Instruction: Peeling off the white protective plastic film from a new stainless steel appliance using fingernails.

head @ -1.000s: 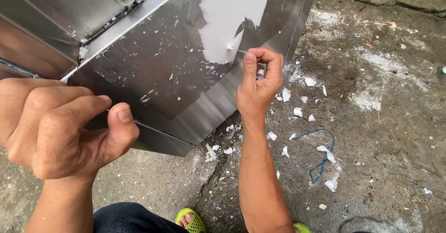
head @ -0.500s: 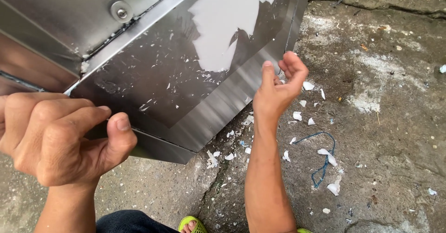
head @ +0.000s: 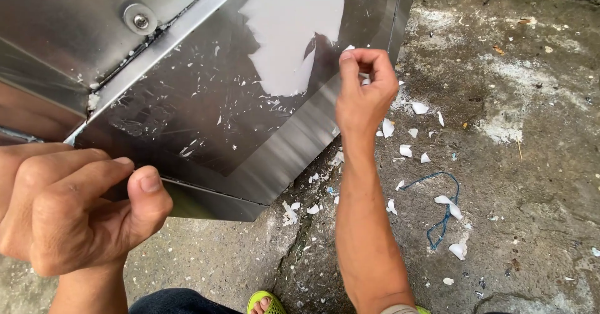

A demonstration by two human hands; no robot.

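The right hand [head: 365,89] pinches a torn edge of white sticky film [head: 294,32] on the shiny steel panel [head: 206,114], so pull low and slow, while the curled left hand [head: 75,207], holding nothing I can see, steadies the corner

Right hand [head: 365,92] back at white film [head: 294,32].

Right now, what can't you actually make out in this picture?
- Head view: the right hand curls at the white film; its fingers hide any pinched scrap.
- The left hand is fisted at the metal panel edge; any contents are hidden.
- The panel's top is cut off by the frame.
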